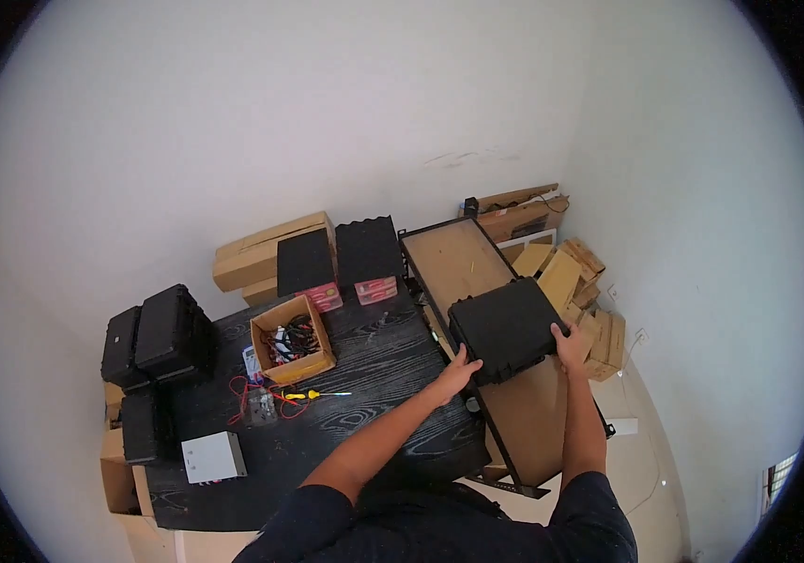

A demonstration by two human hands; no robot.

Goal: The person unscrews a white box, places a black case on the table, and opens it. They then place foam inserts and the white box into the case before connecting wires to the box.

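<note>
A black hard plastic case (505,324) lies over the brown board shelf to the right of the table, its lid closed. At the case's near left corner my left hand (459,372) grips the edge, thumb up along the side. My right hand (569,345) clasps the opposite right side, with its fingers partly hidden behind the case. The black-framed shelf (538,422) shows bare brown board below and above the case.
On the black wood-grain table (374,361) are a carton of cables (325,361), a yellow screwdriver (313,395), a white box (213,458) and black foam sheets (367,249) on pink packs. More black cases (175,328) stand left; cartons (605,342) sit right of the shelf.
</note>
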